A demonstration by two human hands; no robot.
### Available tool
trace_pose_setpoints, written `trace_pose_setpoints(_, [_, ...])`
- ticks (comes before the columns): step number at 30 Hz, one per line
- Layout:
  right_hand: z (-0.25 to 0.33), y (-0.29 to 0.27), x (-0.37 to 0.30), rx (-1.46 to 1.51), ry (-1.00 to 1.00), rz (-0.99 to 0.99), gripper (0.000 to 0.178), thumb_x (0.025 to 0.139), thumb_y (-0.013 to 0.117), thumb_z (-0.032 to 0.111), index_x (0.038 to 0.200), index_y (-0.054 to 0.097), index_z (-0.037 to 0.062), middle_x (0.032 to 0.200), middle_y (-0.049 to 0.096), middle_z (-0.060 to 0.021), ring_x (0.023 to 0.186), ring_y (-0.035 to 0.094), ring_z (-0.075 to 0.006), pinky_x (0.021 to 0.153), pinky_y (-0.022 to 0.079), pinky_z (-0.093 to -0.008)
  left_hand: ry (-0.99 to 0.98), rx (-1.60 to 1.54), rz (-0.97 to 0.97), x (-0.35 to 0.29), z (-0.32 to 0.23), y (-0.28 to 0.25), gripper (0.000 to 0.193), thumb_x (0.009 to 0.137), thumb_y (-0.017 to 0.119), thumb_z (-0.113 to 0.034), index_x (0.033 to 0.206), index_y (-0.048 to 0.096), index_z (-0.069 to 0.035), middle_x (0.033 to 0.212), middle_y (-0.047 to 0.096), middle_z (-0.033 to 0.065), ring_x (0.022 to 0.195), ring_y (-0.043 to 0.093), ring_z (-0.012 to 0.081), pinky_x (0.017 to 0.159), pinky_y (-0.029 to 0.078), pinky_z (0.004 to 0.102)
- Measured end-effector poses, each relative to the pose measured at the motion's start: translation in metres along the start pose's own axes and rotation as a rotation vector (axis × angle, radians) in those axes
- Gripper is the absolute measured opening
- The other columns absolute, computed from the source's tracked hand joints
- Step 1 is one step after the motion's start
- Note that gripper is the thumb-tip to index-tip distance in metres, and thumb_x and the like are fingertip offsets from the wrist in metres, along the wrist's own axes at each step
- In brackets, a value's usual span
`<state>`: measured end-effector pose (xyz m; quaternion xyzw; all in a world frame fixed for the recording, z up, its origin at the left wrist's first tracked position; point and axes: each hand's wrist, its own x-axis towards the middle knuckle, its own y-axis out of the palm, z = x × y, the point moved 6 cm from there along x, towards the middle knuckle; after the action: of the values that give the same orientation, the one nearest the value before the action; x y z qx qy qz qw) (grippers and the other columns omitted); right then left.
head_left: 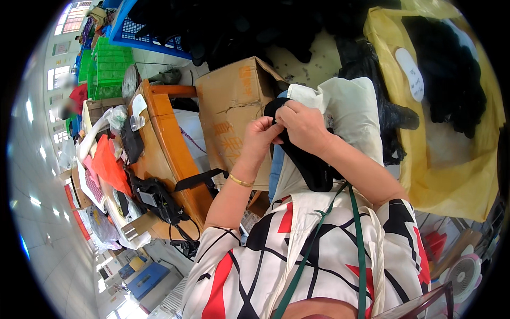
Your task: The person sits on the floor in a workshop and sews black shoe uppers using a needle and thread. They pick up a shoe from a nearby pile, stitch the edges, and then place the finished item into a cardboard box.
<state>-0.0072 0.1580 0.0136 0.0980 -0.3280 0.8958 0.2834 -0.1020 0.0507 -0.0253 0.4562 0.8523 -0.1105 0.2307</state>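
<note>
A long, sock-shaped black cloth piece (305, 158) hangs over my lap, its upper end raised between both hands. My left hand (261, 134) pinches its edge, thumb and fingertips closed together. Close against it, my right hand (304, 125) also grips the upper end with bent fingers. The fingertips almost meet, and whatever fine detail lies between them is too small to make out. Under the black piece, pale cream cloth (353, 106) covers my legs.
A brown cardboard box (226, 101) stands just beyond my left hand. Left of it is a wooden table (178, 154) with a black bag (154, 196). At right, a yellow plastic bag (419, 175) holds black pieces; a blue crate (154, 42) sits at far left.
</note>
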Motion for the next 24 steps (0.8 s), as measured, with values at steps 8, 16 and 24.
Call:
trace_pose_setpoints(8, [-0.05, -0.016, -0.019, 1.152, 0.933, 0.083, 0.02, 0.102, 0.048, 0.029, 0.094, 0.053, 0.0119, 0.066, 0.058, -0.0019, 0.049, 0.054, -0.0117, 0.041, 0.04, -0.0245, 0.005, 0.066, -0.031, 0.001, -0.001, -0.002, 0.01, 0.088, 0.069, -0.012, 0.086, 0.065, -0.003, 0.072, 0.06, -0.0033, 0.061, 0.055, 0.0039, 0.054, 0.048, 0.0191])
trace_pose_setpoints(16, [-0.203, -0.242, -0.116, 1.406, 0.596, -1.09, 0.019, 0.1, 0.042, 0.004, 0.081, 0.043, 0.0046, 0.06, 0.038, -0.0017, 0.051, 0.041, -0.0119, 0.095, 0.051, -0.0399, 0.019, 0.069, -0.043, -0.002, 0.0, -0.001, 0.012, 0.087, 0.071, -0.013, 0.084, 0.064, -0.004, 0.072, 0.06, -0.003, 0.061, 0.054, 0.0038, 0.054, 0.049, 0.0195])
trace_pose_setpoints(24, [-0.118, -0.156, -0.069, 0.769, 0.669, -0.734, 0.006, 0.097, 0.053, 0.006, 0.101, 0.057, 0.0064, 0.075, 0.051, 0.0005, 0.069, 0.055, -0.0111, 0.085, 0.052, -0.033, 0.105, 0.06, -0.11, -0.006, -0.001, -0.003, 0.03, 0.093, 0.067, -0.031, 0.085, 0.061, -0.003, 0.066, 0.055, -0.0038, 0.057, 0.05, 0.0032, 0.052, 0.047, 0.0195])
